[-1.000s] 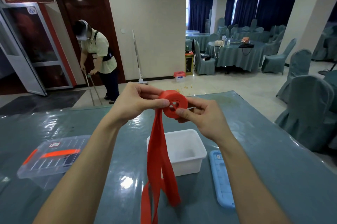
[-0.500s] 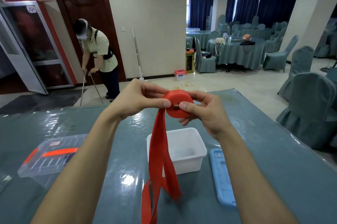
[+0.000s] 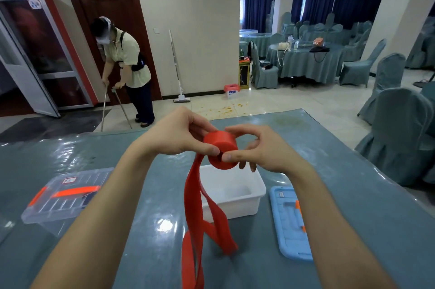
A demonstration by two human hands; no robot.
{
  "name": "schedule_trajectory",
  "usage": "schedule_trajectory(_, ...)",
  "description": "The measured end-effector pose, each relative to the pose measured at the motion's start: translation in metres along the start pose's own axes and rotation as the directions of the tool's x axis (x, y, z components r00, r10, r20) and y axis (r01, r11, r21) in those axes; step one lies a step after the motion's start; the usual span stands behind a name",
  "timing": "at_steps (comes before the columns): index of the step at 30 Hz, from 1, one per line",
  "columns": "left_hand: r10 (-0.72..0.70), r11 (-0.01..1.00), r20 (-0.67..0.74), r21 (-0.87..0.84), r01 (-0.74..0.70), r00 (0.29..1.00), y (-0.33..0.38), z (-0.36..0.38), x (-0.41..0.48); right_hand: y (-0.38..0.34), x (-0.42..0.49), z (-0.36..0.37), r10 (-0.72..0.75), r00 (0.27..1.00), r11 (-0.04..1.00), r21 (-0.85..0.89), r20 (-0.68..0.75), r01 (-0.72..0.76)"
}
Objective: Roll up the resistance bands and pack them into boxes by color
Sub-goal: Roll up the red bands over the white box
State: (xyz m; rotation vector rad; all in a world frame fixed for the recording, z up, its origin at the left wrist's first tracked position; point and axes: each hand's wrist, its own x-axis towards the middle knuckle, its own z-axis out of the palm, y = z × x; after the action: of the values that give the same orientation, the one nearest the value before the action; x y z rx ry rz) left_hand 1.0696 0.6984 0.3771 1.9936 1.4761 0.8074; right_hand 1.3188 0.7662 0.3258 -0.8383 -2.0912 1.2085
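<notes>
The loose end of the red resistance band (image 3: 200, 223) hangs down in folded strips, and its lowest part reaches the worktop (image 3: 162, 199) close to the camera. On the right lies a light blue lid (image 3: 289, 230), flat on the worktop. On the left stands a clear box (image 3: 63, 197) with orange latches, lid closed. Between them, a little farther, is an open white box (image 3: 237, 208); the strips hang in front of its left side.

Above the white box both hands hold the roll (image 3: 221, 147), the wound part of the band. The left hand (image 3: 181, 134) pinches it from the left, thumb below and fingers above. The right hand (image 3: 261, 147) grips it between thumb and forefinger; the other fingers are curled.

Beyond the worktop a person (image 3: 127, 67) bends over near a dark door, and a mop (image 3: 176, 65) leans on the wall. Farther right stands a covered round table (image 3: 306, 60) with chairs.
</notes>
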Motion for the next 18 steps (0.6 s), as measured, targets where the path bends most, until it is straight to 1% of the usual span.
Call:
schedule_trajectory(1, 0.004, 0.999, 0.026, 0.050, -0.006, 1.000, 0.004, 0.000, 0.003, -0.005, 0.002, 0.000, -0.019, 0.999, 0.998, -0.057, 0.026, 0.020)
schedule_trajectory(2, 0.009, 0.997, 0.022, 0.074, -0.010, 1.000, 0.007, 0.000, 0.005, -0.008, 0.005, 0.001, -0.042, 0.999, 0.997, -0.071, 0.032, 0.044)
schedule_trajectory(3, 0.015, 0.998, -0.015, 0.053, -0.014, 1.000, 0.008, 0.000, 0.006, -0.009, 0.005, 0.002, -0.067, 0.998, 0.997, -0.030, 0.007, 0.067)
schedule_trajectory(5, 0.029, 0.992, -0.114, -0.120, -0.043, 0.993, 0.004, -0.001, 0.003, -0.007, 0.004, 0.000, -0.112, 0.989, 0.976, 0.177, -0.093, 0.127)
schedule_trajectory(7, 0.053, 0.959, -0.158, -0.267, -0.094, 0.986, -0.003, 0.005, -0.001, -0.005, 0.002, -0.003, -0.141, 0.968, 0.902, 0.377, -0.206, 0.212)
schedule_trajectory(9, 0.054, 0.914, -0.199, -0.384, -0.129, 0.978, -0.008, 0.020, -0.002, -0.005, 0.004, -0.006, -0.163, 0.948, 0.843, 0.460, -0.274, 0.278)
schedule_trajectory(11, 0.041, 0.866, -0.280, -0.470, -0.174, 0.959, -0.009, 0.031, 0.001, -0.009, 0.008, -0.004, -0.174, 0.944, 0.810, 0.505, -0.282, 0.300)
schedule_trajectory(14, 0.030, 0.860, -0.388, -0.460, -0.221, 0.921, -0.004, 0.035, 0.008, -0.011, 0.011, 0.006, -0.153, 0.947, 0.751, 0.589, -0.282, 0.297)
schedule_trajectory(16, 0.029, 0.884, -0.414, -0.414, -0.216, 0.910, -0.002, 0.032, 0.009, -0.006, 0.010, 0.014, -0.147, 0.958, 0.708, 0.650, -0.248, 0.277)
schedule_trajectory(17, 0.038, 0.901, -0.412, -0.379, -0.209, 0.910, -0.001, 0.029, 0.008, -0.004, 0.008, 0.015, -0.143, 0.965, 0.702, 0.665, -0.218, 0.254)
schedule_trajectory(18, 0.047, 0.920, -0.403, -0.338, -0.197, 0.914, 0.000, 0.027, 0.006, -0.002, 0.005, 0.014, -0.138, 0.973, 0.725, 0.650, -0.186, 0.227)
